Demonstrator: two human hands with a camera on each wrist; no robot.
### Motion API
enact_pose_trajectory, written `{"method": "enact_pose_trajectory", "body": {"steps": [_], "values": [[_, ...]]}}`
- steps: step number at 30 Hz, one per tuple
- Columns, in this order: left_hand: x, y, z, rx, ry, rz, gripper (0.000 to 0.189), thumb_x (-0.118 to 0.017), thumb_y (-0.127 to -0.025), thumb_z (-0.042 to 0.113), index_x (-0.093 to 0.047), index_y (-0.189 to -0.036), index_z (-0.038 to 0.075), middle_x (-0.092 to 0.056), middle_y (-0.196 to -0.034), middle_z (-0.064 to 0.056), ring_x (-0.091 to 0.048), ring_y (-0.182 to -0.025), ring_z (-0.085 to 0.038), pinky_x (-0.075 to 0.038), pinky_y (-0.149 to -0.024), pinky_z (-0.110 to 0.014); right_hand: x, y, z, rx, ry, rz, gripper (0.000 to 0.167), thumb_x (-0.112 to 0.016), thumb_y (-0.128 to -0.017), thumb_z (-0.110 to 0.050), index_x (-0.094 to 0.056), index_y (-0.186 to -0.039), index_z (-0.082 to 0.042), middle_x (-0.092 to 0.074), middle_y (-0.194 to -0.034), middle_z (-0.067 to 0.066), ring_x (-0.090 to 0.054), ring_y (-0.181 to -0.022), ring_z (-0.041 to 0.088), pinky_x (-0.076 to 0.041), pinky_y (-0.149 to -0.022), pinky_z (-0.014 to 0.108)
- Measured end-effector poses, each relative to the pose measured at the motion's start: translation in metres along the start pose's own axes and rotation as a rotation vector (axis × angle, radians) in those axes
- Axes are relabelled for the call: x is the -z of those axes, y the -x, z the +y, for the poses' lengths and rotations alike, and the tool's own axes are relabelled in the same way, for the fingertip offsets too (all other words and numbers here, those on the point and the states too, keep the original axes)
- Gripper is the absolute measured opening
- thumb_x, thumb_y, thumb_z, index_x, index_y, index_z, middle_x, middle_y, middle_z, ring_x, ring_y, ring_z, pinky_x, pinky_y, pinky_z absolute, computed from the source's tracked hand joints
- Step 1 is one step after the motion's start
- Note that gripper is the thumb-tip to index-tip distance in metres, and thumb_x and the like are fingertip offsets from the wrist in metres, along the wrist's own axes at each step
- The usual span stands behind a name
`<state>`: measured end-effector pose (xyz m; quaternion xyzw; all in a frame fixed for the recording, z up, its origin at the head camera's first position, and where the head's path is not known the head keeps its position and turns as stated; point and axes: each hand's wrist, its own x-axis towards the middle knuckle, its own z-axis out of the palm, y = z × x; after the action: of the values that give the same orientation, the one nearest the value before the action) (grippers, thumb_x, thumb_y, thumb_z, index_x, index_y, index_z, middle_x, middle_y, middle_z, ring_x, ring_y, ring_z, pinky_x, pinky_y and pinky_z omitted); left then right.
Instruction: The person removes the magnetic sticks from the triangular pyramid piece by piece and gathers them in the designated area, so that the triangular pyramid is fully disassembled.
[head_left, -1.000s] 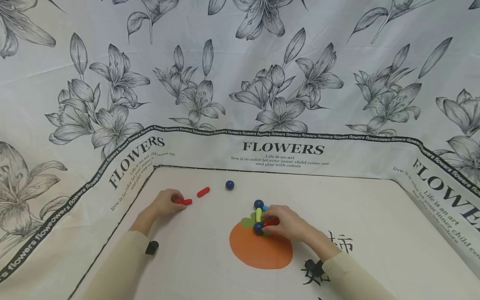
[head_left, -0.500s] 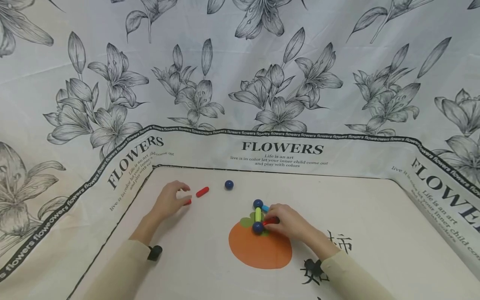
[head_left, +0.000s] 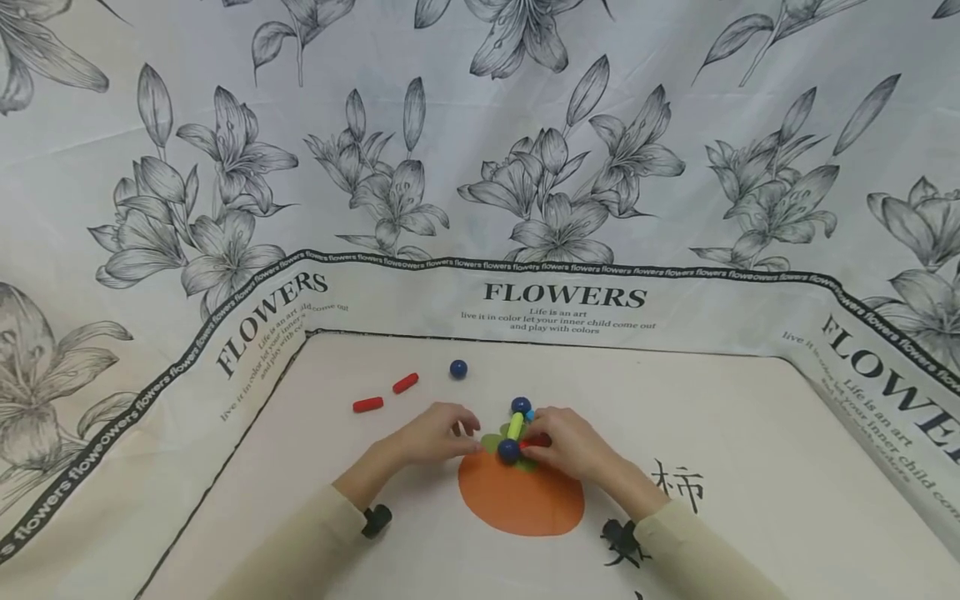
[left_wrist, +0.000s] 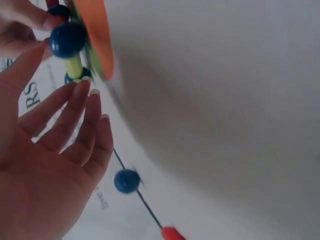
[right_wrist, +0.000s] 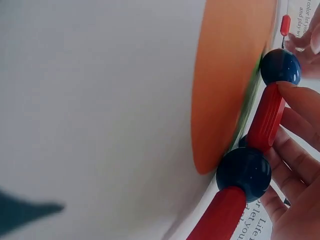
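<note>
My right hand (head_left: pixel 573 442) pinches a red rod (right_wrist: pixel 266 117) that joins two blue balls in the right wrist view. It belongs to a small ball-and-rod build, apparently magnetic, whose yellow-green rod (head_left: pixel 515 427) links a near blue ball (head_left: pixel 509 451) to a far blue ball (head_left: pixel 521 406). A bit of light blue rod (head_left: pixel 531 415) shows behind the right fingers. From the lower ball another red rod (right_wrist: pixel 220 215) runs out of the right wrist view. Left of the build, my left hand (head_left: pixel 431 435) has loosely bent fingers and holds nothing.
Two loose red rods (head_left: pixel 368 404) lie on the left of the white tabletop cover (head_left: pixel 720 408), with a loose blue ball (head_left: pixel 458 369) farther back. A flat orange fruit print (head_left: pixel 521 504) lies under the build. Flower-printed cloth (head_left: pixel 562 192) rises behind and beside the table.
My left hand has let go of a red rod, leaving it on the table, and has moved right to beside the build. The right hand keeps its hold; the build has tilted slightly.
</note>
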<state>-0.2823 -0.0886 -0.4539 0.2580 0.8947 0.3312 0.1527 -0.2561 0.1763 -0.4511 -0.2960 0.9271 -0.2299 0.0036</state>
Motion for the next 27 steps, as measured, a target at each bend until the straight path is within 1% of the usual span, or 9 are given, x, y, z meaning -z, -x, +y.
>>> {"method": "enact_pose_trajectory", "body": {"steps": [3,6,8,11,14,16,19,23,27], "values": [[-0.011,-0.01,0.009,-0.024,0.0,-0.045,0.036,-0.077,-0.092,0.036,-0.072,-0.118,0.011,-0.066,-0.095,0.007,-0.06,-0.089,-0.013,-0.054,-0.076,-0.025,-0.002,-0.002,-0.003,0.013,0.004,0.007,0.006,-0.081,-0.089,-0.017,-0.08,-0.094,-0.015,-0.064,-0.086,-0.011,-0.057,-0.081,0.013,-0.051,-0.075,0.028],[-0.021,-0.014,0.014,-0.037,0.004,-0.054,0.032,-0.078,-0.092,0.035,-0.074,-0.112,0.011,-0.067,-0.089,0.008,-0.06,-0.085,-0.011,-0.052,-0.076,-0.023,-0.005,-0.003,-0.003,0.032,0.001,0.008,0.007,-0.081,-0.089,-0.017,-0.08,-0.095,-0.015,-0.065,-0.086,-0.011,-0.059,-0.082,0.014,-0.052,-0.076,0.028],[-0.027,-0.016,0.018,-0.028,0.006,-0.05,0.031,-0.078,-0.092,0.035,-0.075,-0.11,0.011,-0.067,-0.086,0.008,-0.06,-0.082,-0.01,-0.052,-0.074,-0.022,-0.005,-0.004,-0.002,0.036,0.001,-0.002,0.008,-0.082,-0.088,-0.017,-0.08,-0.096,-0.014,-0.066,-0.087,-0.01,-0.059,-0.084,0.015,-0.052,-0.077,0.028],[-0.031,-0.017,0.023,0.0,0.01,-0.043,0.03,-0.077,-0.092,0.035,-0.075,-0.108,0.01,-0.067,-0.082,0.006,-0.06,-0.076,-0.01,-0.051,-0.069,-0.022,-0.003,-0.003,0.001,0.036,0.01,-0.027,0.011,-0.082,-0.087,-0.016,-0.08,-0.098,-0.014,-0.068,-0.091,-0.007,-0.056,-0.087,0.016,-0.05,-0.078,0.031],[-0.033,-0.018,0.026,0.012,-0.006,-0.029,0.029,-0.077,-0.092,0.035,-0.075,-0.107,0.01,-0.065,-0.079,0.004,-0.058,-0.072,-0.01,-0.048,-0.064,-0.022,0.0,-0.003,0.002,0.026,0.018,-0.053,0.014,-0.083,-0.087,-0.016,-0.08,-0.1,-0.014,-0.068,-0.095,-0.005,-0.052,-0.09,0.015,-0.049,-0.08,0.033],[-0.033,-0.019,0.027,0.015,-0.016,-0.021,0.03,-0.077,-0.092,0.036,-0.075,-0.106,0.01,-0.064,-0.078,0.004,-0.057,-0.072,-0.01,-0.047,-0.063,-0.022,0.001,-0.003,0.002,0.025,0.018,-0.063,0.014,-0.083,-0.086,-0.015,-0.08,-0.1,-0.014,-0.068,-0.096,-0.005,-0.052,-0.091,0.015,-0.049,-0.08,0.032],[-0.035,-0.021,0.029,0.018,-0.029,-0.012,0.03,-0.077,-0.093,0.036,-0.074,-0.106,0.009,-0.061,-0.076,0.004,-0.056,-0.072,-0.01,-0.046,-0.063,-0.022,0.003,-0.004,0.003,0.032,0.011,-0.068,0.014,-0.083,-0.086,-0.013,-0.081,-0.099,-0.014,-0.07,-0.095,-0.006,-0.053,-0.09,0.015,-0.05,-0.079,0.031],[-0.037,-0.022,0.031,0.043,-0.031,-0.009,0.031,-0.076,-0.093,0.036,-0.073,-0.108,0.009,-0.059,-0.074,0.002,-0.055,-0.07,-0.01,-0.044,-0.061,-0.022,0.004,-0.004,0.005,0.035,-0.005,-0.074,0.014,-0.083,-0.086,-0.009,-0.081,-0.098,-0.016,-0.069,-0.091,-0.006,-0.053,-0.088,0.014,-0.05,-0.078,0.03],[-0.035,-0.02,0.032,0.056,-0.033,-0.014,0.032,-0.075,-0.094,0.036,-0.072,-0.109,0.008,-0.057,-0.074,0.002,-0.055,-0.07,-0.011,-0.043,-0.06,-0.023,0.005,-0.004,0.008,0.043,-0.011,-0.085,0.013,-0.082,-0.086,-0.009,-0.081,-0.097,-0.016,-0.067,-0.091,-0.007,-0.053,-0.087,0.014,-0.05,-0.079,0.03]]}}
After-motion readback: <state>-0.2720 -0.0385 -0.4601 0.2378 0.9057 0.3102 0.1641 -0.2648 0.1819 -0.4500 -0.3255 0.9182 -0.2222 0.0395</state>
